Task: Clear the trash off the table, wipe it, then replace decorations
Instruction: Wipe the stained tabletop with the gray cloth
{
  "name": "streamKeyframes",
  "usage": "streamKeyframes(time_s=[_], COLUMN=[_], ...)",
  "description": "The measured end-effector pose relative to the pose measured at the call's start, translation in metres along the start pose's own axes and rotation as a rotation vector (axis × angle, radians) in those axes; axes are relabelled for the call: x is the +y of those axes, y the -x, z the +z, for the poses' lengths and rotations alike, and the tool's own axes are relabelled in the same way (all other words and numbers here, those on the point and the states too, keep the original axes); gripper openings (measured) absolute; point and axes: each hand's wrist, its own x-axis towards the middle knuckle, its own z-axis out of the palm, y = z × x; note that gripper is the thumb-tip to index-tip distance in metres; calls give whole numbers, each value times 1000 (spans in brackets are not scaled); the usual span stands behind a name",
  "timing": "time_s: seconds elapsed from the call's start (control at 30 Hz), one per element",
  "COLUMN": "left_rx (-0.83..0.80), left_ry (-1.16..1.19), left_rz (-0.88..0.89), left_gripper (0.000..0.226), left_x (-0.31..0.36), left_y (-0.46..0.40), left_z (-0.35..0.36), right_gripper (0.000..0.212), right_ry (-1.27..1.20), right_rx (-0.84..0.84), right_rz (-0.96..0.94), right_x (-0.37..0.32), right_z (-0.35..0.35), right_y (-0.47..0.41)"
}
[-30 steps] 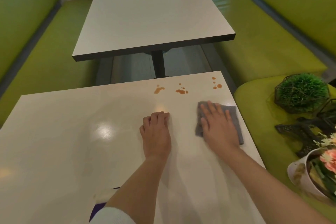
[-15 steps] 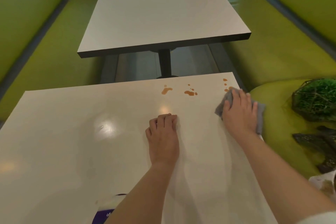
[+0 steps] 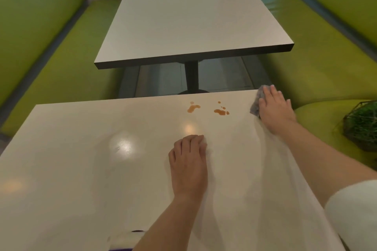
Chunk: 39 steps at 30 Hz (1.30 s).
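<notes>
- the cloth (image 3: 256,106), grey and thin, lay at the far right corner of the near table (image 3: 81,169), pressed flat under the right hand (image 3: 275,108) with its fingers spread over it.
- it looked soft and light, likely to bunch; a flat palm on its middle seemed the best hold.
- the left hand (image 3: 188,161) rested on the tabletop, fingers curled under, gripping nothing.
- two orange spills (image 3: 221,111) sat unwiped just left of the cloth.
- a green plant ball (image 3: 362,126) waited on the bench (image 3: 318,116).
</notes>
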Motion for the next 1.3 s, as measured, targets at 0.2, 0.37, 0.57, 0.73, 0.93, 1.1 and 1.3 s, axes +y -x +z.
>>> streamKeyframes(time_s=[0.2,0.37,0.57,0.73,0.93,1.1,1.3], left_rx=[4,16,17,12,23,32,21], left_ry=[-39,-36,-51,-44,-62,-58,-45], left_rz=[-19,-1,-1,-6,-7,2,-4], left_gripper=[48,51,48,49,47,47,46], left_x=[0,0,0,-2,-1,-2,-2], left_y=[1,-2,-2,-2,-2,-2,-2], left_z=[2,2,3,4,4,3,4], right_gripper=[55,56,56,54,53,51,53], right_ry=[39,-3,66,15,57,-2,19], right_rx=[21,88,27,91,18,11,-41], right_rz=[-189,-37,-217,-144,-261,-469,-267], right_x=[-35,-8,-48,-24,-71,-71,-95], right_z=[11,7,12,12,16,20,14], right_y=[41,29,42,51,29,68,40])
